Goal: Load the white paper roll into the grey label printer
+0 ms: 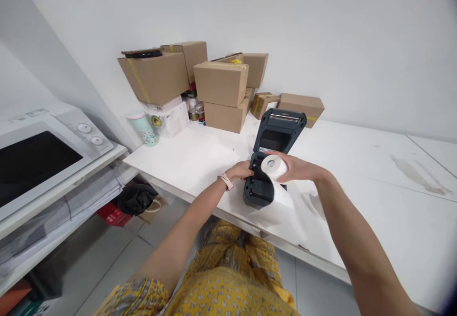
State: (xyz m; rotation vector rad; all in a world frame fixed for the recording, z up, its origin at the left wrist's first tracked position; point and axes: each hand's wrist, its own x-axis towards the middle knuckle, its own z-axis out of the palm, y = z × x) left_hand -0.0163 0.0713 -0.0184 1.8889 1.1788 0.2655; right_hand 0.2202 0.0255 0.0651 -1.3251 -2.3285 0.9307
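Note:
A dark grey label printer (259, 192) stands on the white table with its lid (280, 124) raised. My right hand (300, 167) is closed around a white paper roll (278, 167), holding it over the printer's open bay. From the roll a loose strip of paper (285, 209) hangs down across the printer's right side to the tabletop. My left hand (241, 170), with a pink watch band (225, 181) at the wrist, grips the printer's left edge. Its fingertips reach inside the bay and are partly hidden.
Cardboard boxes (221, 85) are stacked against the wall at the back. A mint tumbler (144, 130) stands near the table's left end, by a white box (169, 120). On a shelf to the left sits a microwave (74, 125). The table's front edge (285, 245) runs just before my body.

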